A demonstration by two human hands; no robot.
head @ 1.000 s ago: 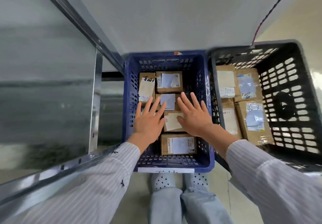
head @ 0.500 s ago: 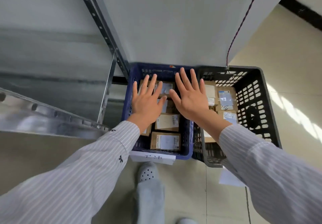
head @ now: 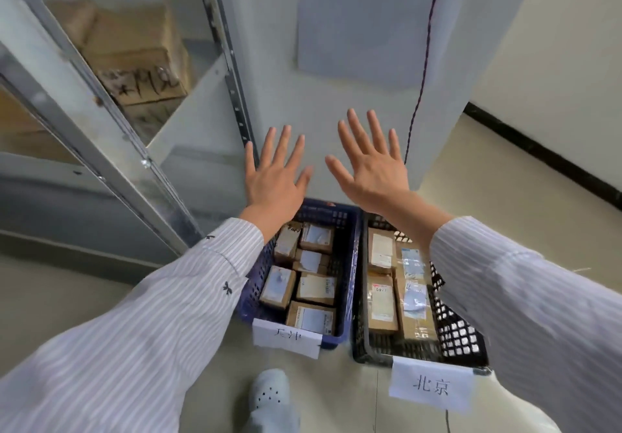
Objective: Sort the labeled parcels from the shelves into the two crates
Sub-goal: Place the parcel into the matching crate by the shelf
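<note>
Nearest, on the floor, the blue crate and the black crate stand touching side by side, each with a handwritten paper tag on its front edge. Both are well stocked. Brown labeled parcels cover the bottom of the blue crate in rows, and more parcels lie flat in the black one. Above the crates, the left hand and right hand are raised with fingers straight and spread, holding nothing. Farther off at the left, the metal shelves carry a large cardboard box with dark handwriting; lower brown shapes are too blurred to identify. The sorting looks well advanced, but possibly unfinished.
</note>
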